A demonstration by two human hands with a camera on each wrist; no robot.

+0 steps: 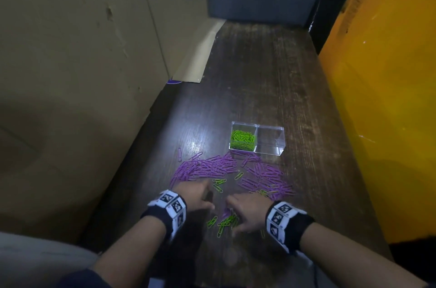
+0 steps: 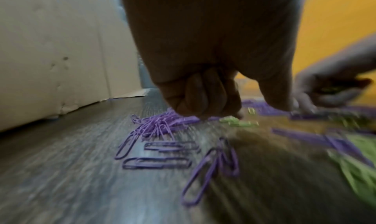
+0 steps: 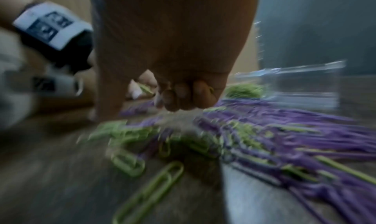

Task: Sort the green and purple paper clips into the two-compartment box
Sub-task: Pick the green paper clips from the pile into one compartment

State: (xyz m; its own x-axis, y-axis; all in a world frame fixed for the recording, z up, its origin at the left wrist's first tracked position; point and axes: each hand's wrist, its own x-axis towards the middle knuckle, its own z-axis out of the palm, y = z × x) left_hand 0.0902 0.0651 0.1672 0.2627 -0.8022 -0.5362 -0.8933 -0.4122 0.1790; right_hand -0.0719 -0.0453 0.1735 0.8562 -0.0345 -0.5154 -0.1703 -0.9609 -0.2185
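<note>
The clear two-compartment box (image 1: 257,140) is sitting on the dark wooden table (image 1: 295,89), its long side running left to right. Green paper clips (image 1: 243,139) are filling its left half. Purple paper clips (image 1: 212,167) are lying in a wide heap just in front of the box, pointing every which way. A few loose green clips (image 1: 225,221) are lying between the hands. The left hand (image 1: 195,194) is curling its fingers (image 2: 200,94); I cannot tell if it has anything. The right hand (image 1: 247,213) is curling too, down on the loose green clips. The wristband marks are too blurry to read.
</note>
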